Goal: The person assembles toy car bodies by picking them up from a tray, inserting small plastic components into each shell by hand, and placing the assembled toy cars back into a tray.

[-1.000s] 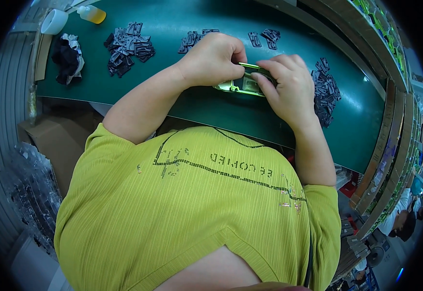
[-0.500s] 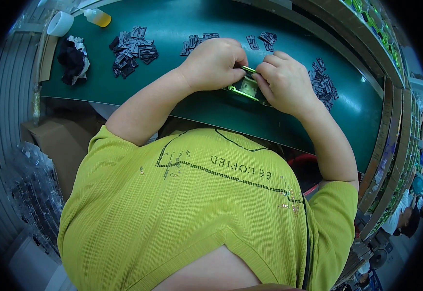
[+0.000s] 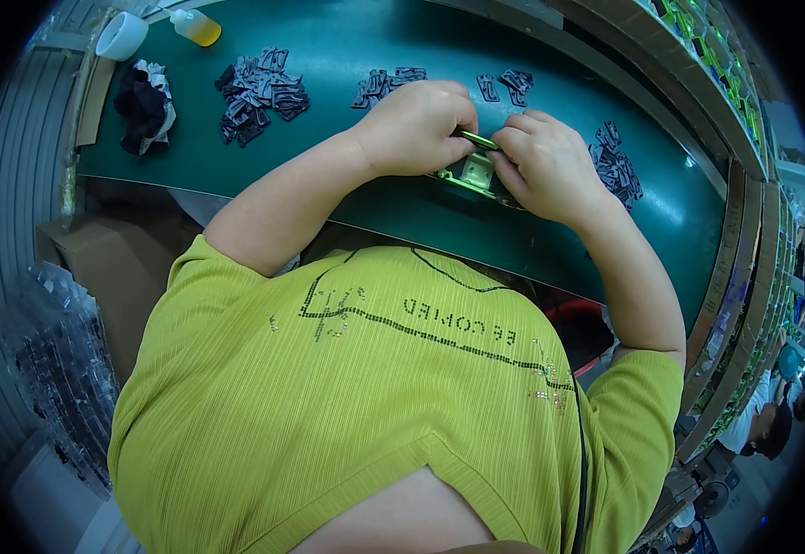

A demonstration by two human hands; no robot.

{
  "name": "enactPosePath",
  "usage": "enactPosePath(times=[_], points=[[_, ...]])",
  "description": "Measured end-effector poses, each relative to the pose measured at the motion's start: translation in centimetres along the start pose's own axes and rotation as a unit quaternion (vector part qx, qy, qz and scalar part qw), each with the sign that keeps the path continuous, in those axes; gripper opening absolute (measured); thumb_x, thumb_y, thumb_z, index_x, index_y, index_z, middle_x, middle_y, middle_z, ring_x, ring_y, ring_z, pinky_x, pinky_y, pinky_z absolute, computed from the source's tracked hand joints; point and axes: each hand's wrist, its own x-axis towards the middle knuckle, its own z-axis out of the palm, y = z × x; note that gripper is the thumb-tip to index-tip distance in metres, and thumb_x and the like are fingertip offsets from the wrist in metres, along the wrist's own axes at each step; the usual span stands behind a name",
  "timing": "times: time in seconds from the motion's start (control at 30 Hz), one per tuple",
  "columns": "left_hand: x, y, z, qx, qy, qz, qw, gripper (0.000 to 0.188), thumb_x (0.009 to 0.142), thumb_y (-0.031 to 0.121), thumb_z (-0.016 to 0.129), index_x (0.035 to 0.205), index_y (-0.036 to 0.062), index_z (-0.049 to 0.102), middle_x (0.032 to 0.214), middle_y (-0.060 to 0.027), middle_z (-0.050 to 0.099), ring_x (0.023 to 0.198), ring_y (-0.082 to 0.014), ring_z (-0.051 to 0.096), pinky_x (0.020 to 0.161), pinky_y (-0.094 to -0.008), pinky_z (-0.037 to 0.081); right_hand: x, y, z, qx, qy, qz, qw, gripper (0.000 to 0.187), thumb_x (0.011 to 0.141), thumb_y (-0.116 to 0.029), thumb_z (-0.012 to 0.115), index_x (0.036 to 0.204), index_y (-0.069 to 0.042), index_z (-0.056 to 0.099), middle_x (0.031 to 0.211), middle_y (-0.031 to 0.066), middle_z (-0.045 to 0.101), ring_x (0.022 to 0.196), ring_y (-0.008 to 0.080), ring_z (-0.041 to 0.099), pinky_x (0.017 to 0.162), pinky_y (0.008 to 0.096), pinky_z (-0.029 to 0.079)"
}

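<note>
Between my two hands, above the near part of the green table (image 3: 328, 194), is a shiny metal bracket (image 3: 479, 173) with a greenish sheen and a pale plate in its middle. My left hand (image 3: 418, 129) pinches its left end, thumb and fingers pressed together. At the other end, my right hand (image 3: 550, 166) has its thumb and curled fingers closed on the bracket. The fingers cover much of both ends. Small dark grey flat pieces lie beyond my hands in a middle pile (image 3: 386, 86) and a small group (image 3: 516, 85). Another pile (image 3: 617, 168) sits right of my right hand.
A larger pile of grey pieces (image 3: 259, 97) lies at left. Near the table's left end are black and white cloths (image 3: 146, 111), a bottle of yellow liquid (image 3: 197, 29) and a white cylinder (image 3: 121, 37). A cardboard box (image 3: 107, 277) stands below; racks (image 3: 712, 78) line the right.
The metal bracket has tipped a little between my hands, and its upper edge shows differently. Both hands keep their hold. The whole view has shifted slightly.
</note>
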Motion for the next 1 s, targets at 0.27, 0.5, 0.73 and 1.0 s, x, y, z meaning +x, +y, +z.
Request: enactPosePath(times=[0.27, 0.5, 0.73, 1.0], points=[[0.2, 0.0, -0.4, -0.007, -0.016, -0.025, 1.000, 0.012, 0.076, 0.010, 0.074, 0.082, 0.0003, 0.070, 0.082, -0.0109, 0.064, 0.082, -0.0292, 0.064, 0.072, -0.0381, 0.052, 0.4, 0.3, 0.1, -0.010, 0.004, -0.013, 1.000, 0.012, 0.086, -0.016, 0.064, 0.084, -0.004, 0.066, 0.087, 0.0101, 0.065, 0.087, 0.0305, 0.064, 0.079, 0.0410, 0.054], [0.2, 0.2, -0.2, 0.015, 0.005, 0.023, 1.000, 0.013, 0.075, 0.010, 0.071, 0.084, 0.0010, 0.070, 0.085, -0.0120, 0.064, 0.085, -0.0318, 0.064, 0.075, -0.0402, 0.053, 1.7, 0.5, 0.3, -0.026, -0.001, -0.087, 0.996, 0.013, 0.081, -0.017, 0.067, 0.078, -0.005, 0.063, 0.082, 0.0090, 0.064, 0.085, 0.0292, 0.064, 0.074, 0.0404, 0.054], [-0.2, 1.2, 0.6, 0.056, -0.011, -0.016, 0.998, 0.009, 0.076, 0.009, 0.065, 0.081, 0.0033, 0.070, 0.089, -0.0121, 0.064, 0.084, -0.0343, 0.064, 0.075, -0.0440, 0.053, 1.2, -0.3, -0.1, -0.051, -0.037, -0.058, 0.996, 0.012, 0.080, -0.016, 0.068, 0.076, -0.006, 0.062, 0.080, 0.0092, 0.064, 0.082, 0.0298, 0.063, 0.071, 0.0410, 0.054], [-2.8, 2.0, 0.2, 0.056, 0.034, -0.018, 0.998, 0.022, 0.079, 0.020, 0.072, 0.093, 0.0026, 0.068, 0.096, -0.0113, 0.063, 0.094, -0.0310, 0.062, 0.082, -0.0413, 0.052, 1.3, 0.1, -1.2, -0.022, -0.065, -0.030, 0.997, 0.015, 0.080, -0.020, 0.070, 0.080, -0.005, 0.066, 0.080, 0.0113, 0.064, 0.081, 0.0304, 0.064, 0.070, 0.0417, 0.053]])
